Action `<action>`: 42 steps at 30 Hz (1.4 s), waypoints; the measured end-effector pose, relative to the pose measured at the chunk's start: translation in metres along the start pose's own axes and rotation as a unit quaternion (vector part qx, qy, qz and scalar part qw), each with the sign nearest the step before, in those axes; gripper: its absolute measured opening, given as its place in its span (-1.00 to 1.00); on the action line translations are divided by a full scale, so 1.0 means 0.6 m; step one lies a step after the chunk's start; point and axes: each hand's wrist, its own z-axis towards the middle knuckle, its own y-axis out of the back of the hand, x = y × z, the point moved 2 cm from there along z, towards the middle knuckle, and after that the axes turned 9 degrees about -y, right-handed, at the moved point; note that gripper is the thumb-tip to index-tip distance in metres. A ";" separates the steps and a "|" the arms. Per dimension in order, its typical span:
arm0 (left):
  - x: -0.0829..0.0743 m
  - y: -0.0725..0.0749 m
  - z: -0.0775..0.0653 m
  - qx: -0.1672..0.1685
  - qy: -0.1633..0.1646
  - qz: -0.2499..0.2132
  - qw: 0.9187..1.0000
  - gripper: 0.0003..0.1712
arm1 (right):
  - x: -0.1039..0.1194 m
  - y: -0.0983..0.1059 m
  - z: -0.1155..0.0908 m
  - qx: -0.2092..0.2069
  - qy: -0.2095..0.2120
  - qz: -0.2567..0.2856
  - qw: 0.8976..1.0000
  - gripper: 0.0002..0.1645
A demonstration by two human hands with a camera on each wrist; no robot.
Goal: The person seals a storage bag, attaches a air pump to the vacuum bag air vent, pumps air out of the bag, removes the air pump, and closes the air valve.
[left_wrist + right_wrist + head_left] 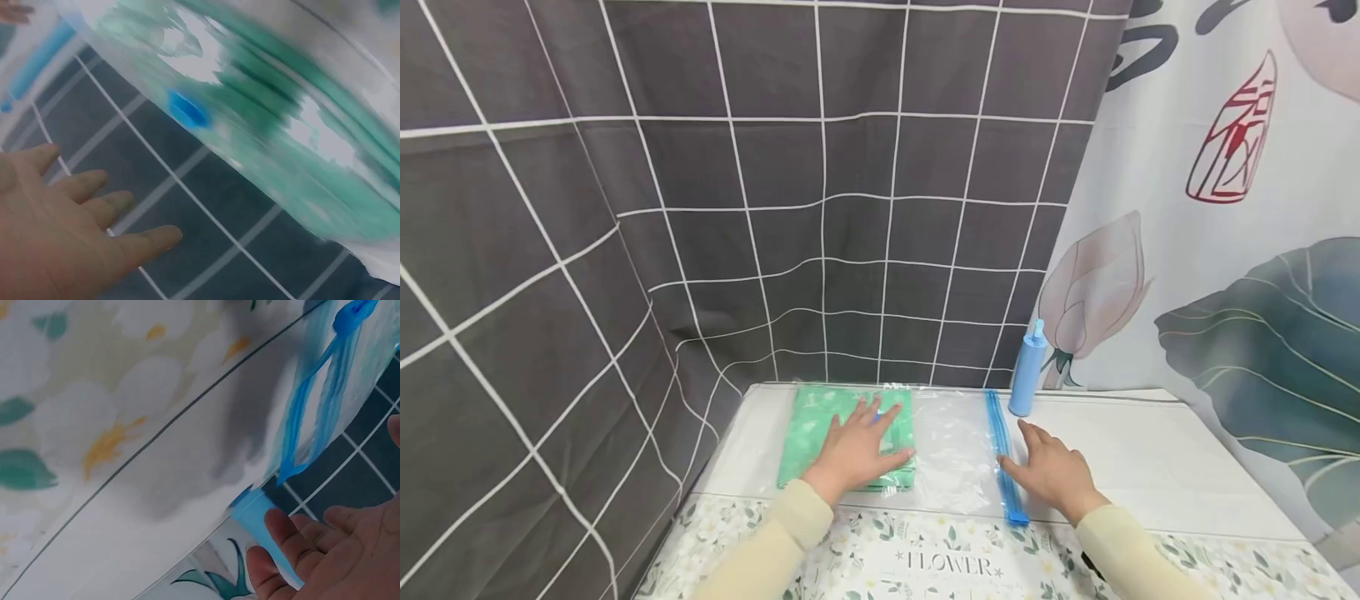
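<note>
A clear plastic zip bag (951, 450) lies flat on the table, with a folded green cloth-like item (808, 433) inside its left part. Over the green item my left hand (853, 450) is spread, fingers straight; whether it touches the bag is unclear. The left wrist view shows that hand (69, 225) with its fingers apart and a small blue round piece (189, 110) on the bag. Beside the bag's blue zip strip (1000, 433) is my right hand (1056, 473), its thumb near the strip. In the right wrist view, its fingers (300, 550) are loosely bent around nothing.
A blue cylinder (1028, 375) with a narrow nozzle stands upright behind the right hand. A blue slider (1018, 518) sits at the strip's near end. The table has a white back part and a floral front cover (880, 542). Dark gridded cloth (865, 233) hangs behind.
</note>
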 end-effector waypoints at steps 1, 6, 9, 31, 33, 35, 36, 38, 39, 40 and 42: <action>-0.012 -0.003 0.001 0.005 -0.006 0.004 1.000 0.02 | 0.003 -0.001 -0.001 0.002 0.000 0.001 1.000 0.11; -0.071 -0.026 0.006 0.029 -0.044 0.040 0.998 0.01 | 0.016 -0.002 -0.004 0.008 -0.006 0.004 1.000 0.14; -0.101 -0.046 0.004 0.041 -0.071 0.053 0.995 0.00 | 0.020 -0.006 -0.009 0.021 -0.015 0.008 1.000 0.15; -0.190 -0.112 0.001 0.128 -0.066 0.024 0.989 -0.15 | 0.031 -0.021 -0.033 0.047 -0.023 0.038 0.998 0.18; -0.192 -0.114 0.002 0.130 -0.067 0.027 0.989 -0.17 | 0.032 -0.022 -0.034 0.049 -0.024 0.040 0.998 0.20; -0.193 -0.116 0.004 0.134 -0.067 0.030 0.988 -0.17 | 0.033 -0.022 -0.034 0.049 -0.022 0.043 0.998 0.19; -0.193 -0.118 0.004 0.135 -0.067 0.031 0.988 -0.18 | 0.033 -0.023 -0.034 0.048 -0.022 0.043 0.998 0.18; -0.194 -0.121 0.005 0.138 -0.064 0.031 0.988 -0.18 | 0.034 -0.023 -0.035 0.050 -0.022 0.045 0.998 0.18; -0.194 -0.122 0.005 0.140 -0.063 0.032 0.988 -0.19 | 0.035 -0.023 -0.036 0.050 -0.021 0.046 0.997 0.17; -0.195 -0.123 0.005 0.140 -0.062 0.033 0.988 -0.19 | 0.036 -0.024 -0.036 0.051 -0.019 0.047 0.997 0.17; -0.196 -0.126 0.004 0.141 -0.062 0.037 0.987 -0.20 | 0.037 -0.024 -0.036 0.056 -0.016 0.052 0.997 0.16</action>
